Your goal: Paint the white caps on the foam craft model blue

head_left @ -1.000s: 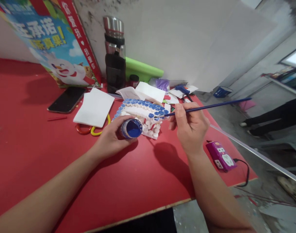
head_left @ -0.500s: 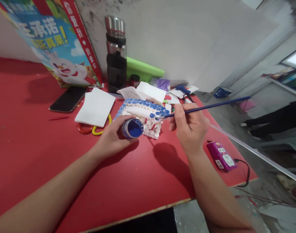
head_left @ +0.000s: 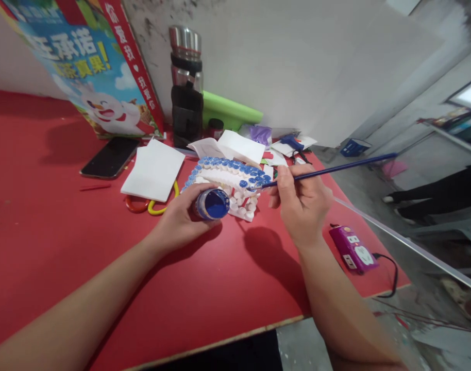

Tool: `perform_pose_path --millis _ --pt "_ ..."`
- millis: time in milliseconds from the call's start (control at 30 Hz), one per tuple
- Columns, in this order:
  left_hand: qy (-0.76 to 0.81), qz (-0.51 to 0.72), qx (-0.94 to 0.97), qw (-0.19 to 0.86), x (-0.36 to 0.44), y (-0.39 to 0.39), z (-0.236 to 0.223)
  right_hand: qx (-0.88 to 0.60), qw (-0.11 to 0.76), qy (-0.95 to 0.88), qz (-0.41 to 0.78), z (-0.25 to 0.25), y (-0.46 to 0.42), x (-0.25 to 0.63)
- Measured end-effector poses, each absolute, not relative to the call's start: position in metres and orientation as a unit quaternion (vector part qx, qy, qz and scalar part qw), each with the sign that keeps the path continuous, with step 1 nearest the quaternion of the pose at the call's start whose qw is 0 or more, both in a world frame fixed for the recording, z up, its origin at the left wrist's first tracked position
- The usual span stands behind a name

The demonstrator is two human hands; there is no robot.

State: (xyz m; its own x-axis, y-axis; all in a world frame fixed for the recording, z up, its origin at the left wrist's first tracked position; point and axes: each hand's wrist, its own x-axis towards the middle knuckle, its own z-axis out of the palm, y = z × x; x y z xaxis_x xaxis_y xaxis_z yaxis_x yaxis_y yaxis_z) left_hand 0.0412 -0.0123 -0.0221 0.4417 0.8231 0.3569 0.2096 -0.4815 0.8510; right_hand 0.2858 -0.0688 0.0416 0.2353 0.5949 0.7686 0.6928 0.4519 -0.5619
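Model (head_left: 223,178) sits toward the red desk's (head_left: 173,309) back edge; grey wall (head_left: 282,67) behind. Left hand (head_left: 181,219) grips a tilted jar (head_left: 214,204); right hand (head_left: 303,206) pinches a brush (head_left: 328,170).

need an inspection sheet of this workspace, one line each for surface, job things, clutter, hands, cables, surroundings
surface: red tabletop
job's things: open jar of blue paint; brush, its tip at the partly blue, partly white piece
clutter: phone, white sheets, bottle, purple bag, printed box
hands: left hand grips the jar; right hand holds the brush
cables: black cord at the purple power strip, past the table edge
surroundings: pale wall; person's dark-clad legs, right
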Motion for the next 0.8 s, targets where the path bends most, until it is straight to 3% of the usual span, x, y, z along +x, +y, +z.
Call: perform_pose_path --millis 467,600,800 --pt "0.33 0.409 0.764 0.374 0.041 -0.013 -0.023 -0.456 0.655 -0.602 0.018 0.041 -0.072 0.28" --pt "0.314 0.417 0.77 0.365 0.041 -0.013 -0.023 -0.447 0.613 -0.647 0.077 0.042 -0.077 0.271" --pt "0.299 0.425 0.77 0.371 0.041 -0.013 -0.026 -0.439 0.559 -0.7 0.067 0.034 -0.077 0.262"
